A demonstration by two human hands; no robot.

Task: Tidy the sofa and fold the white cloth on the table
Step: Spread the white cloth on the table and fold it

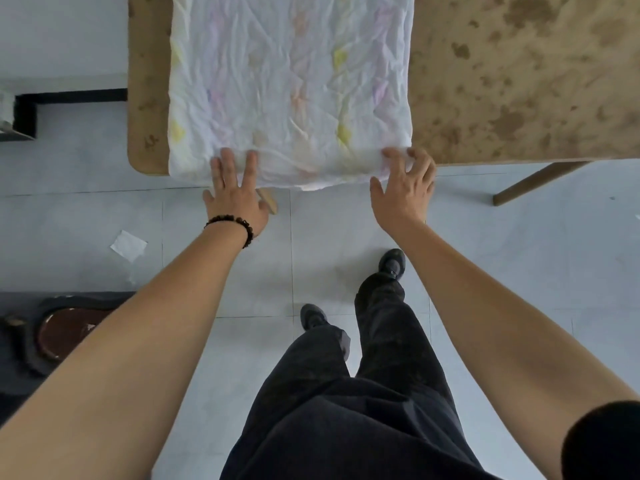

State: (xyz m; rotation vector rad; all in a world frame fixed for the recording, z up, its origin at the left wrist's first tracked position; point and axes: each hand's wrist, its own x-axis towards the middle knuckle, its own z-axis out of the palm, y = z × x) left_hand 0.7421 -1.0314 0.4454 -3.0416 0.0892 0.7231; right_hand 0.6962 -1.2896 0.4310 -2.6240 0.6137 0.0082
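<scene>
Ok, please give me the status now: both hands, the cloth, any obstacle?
Left hand flat on near edge. Right hand gripping near corner. Wrinkled white cloth with pastel print spread on mottled brown table. Nothing in the way.

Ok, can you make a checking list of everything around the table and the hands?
Surface: brown blotchy table; its near edge is partly covered by the cloth.
Job's things: white cloth spread on the table, wrinkled, with faint coloured marks; near edge hangs slightly over the table edge. Sofa not identifiable.
Clutter: white paper scrap on the floor at left.
Grippers: left hand flat, fingers on the cloth's near edge; right hand with fingers curled at the cloth's near right corner, grip unclear.
Cables: nothing seen.
Surroundings: pale tiled floor; dark furniture at lower left.
</scene>
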